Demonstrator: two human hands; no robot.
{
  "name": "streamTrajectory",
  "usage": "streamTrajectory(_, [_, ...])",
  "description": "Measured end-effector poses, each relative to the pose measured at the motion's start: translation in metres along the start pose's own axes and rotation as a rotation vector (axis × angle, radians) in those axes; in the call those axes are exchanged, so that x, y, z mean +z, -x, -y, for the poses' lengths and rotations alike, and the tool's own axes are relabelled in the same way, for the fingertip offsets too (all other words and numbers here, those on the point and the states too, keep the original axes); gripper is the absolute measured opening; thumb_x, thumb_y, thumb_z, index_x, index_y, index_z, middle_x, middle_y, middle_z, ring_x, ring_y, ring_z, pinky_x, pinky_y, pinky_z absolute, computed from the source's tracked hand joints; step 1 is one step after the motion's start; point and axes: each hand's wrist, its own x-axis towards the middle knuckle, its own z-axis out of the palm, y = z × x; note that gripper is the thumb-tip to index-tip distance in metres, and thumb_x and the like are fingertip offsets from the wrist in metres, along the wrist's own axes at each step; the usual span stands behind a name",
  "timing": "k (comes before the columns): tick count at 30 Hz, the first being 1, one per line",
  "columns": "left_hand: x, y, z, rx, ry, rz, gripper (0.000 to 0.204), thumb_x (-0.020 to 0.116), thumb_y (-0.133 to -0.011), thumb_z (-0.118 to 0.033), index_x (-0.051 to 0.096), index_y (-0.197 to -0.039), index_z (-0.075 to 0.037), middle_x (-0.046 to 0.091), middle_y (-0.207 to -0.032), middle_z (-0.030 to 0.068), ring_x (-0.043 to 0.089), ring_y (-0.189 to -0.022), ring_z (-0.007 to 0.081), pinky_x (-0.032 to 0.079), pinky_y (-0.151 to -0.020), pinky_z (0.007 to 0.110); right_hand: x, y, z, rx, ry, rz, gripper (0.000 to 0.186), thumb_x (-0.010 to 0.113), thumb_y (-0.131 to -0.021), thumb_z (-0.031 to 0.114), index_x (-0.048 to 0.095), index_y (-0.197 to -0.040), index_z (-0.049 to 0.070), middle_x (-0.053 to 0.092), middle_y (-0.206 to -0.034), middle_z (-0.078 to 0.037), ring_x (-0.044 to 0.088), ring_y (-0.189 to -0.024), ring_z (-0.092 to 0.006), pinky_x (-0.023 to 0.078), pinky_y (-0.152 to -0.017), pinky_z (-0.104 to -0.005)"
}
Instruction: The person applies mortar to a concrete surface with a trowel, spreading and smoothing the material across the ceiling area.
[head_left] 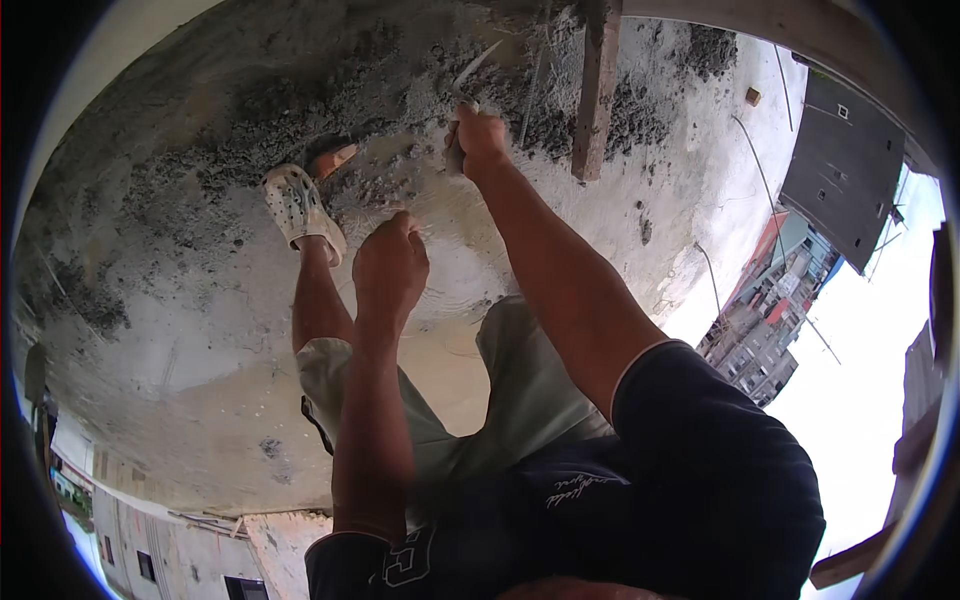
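Observation:
My right hand [480, 140] is closed round the handle of what looks like a trowel. The trowel's thin, pointed grey blade [478, 68] sticks out beyond the fist, over a band of dark, crumbly mortar [400, 100]. Nearer to me, my left hand [390, 265] is curled into a fist above the smooth, wet-looking grey floor [455, 262]. Its fingers are turned under, so whatever it may hold is hidden. Just left of that hand is my foot in a pale clog with holes [293, 200]. An orange-brown piece [333, 160], perhaps broken brick, lies against the clog.
A wooden beam [597, 95] reaches in from the far edge, right of the trowel. Thin bent rods [760, 165] stick out along the right side, where the floor ends high above buildings [770, 320]. A small brown block [752, 96] lies at the far right.

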Motion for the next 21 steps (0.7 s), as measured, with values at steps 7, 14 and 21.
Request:
streamTrajectory(7, [0.005, -0.040, -0.012, 0.172, -0.046, 0.045, 0.008, 0.056, -0.085, -0.010, 0.061, -0.089, -0.005, 0.065, -0.079, 0.0135, 0.066, -0.074, 0.0302, 0.053, -0.065, 0.042, -0.008, -0.123, 0.042, -0.199, 0.007, -0.308, 0.022, 0.055, -0.094, 0.029, 0.055, -0.091, 0.007, 0.058, -0.069, -0.009, 0.054, -0.053, -0.0240, 0.040, -0.043, -0.0440])
streamTrajectory(14, [-0.023, -0.043, -0.008, 0.115, 0.032, 0.207, 0.010, 0.057, -0.085, -0.009, 0.062, -0.092, -0.005, 0.066, -0.084, 0.0147, 0.064, -0.079, 0.0318, 0.051, -0.072, 0.042, 0.027, -0.168, 0.099, -0.205, -0.264, -0.354, 0.020, 0.058, -0.094, 0.022, 0.050, -0.100, 0.005, 0.057, -0.080, -0.009, 0.054, -0.059, -0.0197, 0.043, -0.048, -0.0411])
streamTrajectory(21, [-0.040, -0.041, 0.006, 0.193, 0.010, 0.131, 0.007, 0.061, -0.080, -0.012, 0.057, -0.085, -0.008, 0.060, -0.072, 0.0083, 0.063, -0.070, 0.0245, 0.051, -0.060, 0.037, 0.013, -0.208, 0.130, -0.269, 0.028, -0.390, 0.020, 0.061, -0.092, 0.020, 0.053, -0.093, 0.002, 0.059, -0.079, -0.010, 0.055, -0.060, -0.0203, 0.046, -0.052, -0.0410])
